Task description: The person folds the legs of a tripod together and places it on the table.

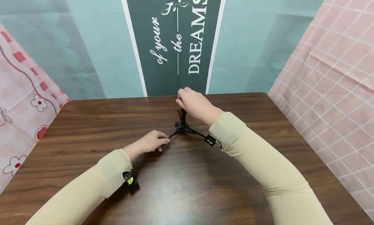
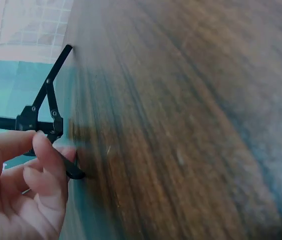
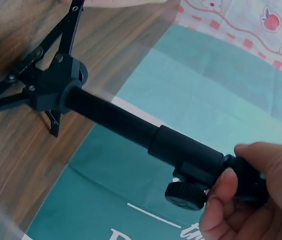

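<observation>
A small black tripod [image 1: 182,127] stands upright on the wooden table with its legs spread. My right hand [image 1: 196,103] grips the top of its centre column; in the right wrist view the thumb and fingers wrap the column head, just beyond a round clamp knob [image 3: 184,195]. Lower down, my left hand [image 1: 150,141] pinches the tripod's left leg near its outer end. The left wrist view has another leg [image 2: 61,62] reaching to the tabletop, while the left fingers hide part of the hub. The right hand covers the column's top in the head view.
The brown wood-grain table [image 1: 187,186] runs back to a teal hanging cloth [image 1: 248,40] with printed lettering. Pink patterned cloths line the left side [image 1: 26,98] and the right side [image 1: 336,72]. Each wrist carries a small black camera.
</observation>
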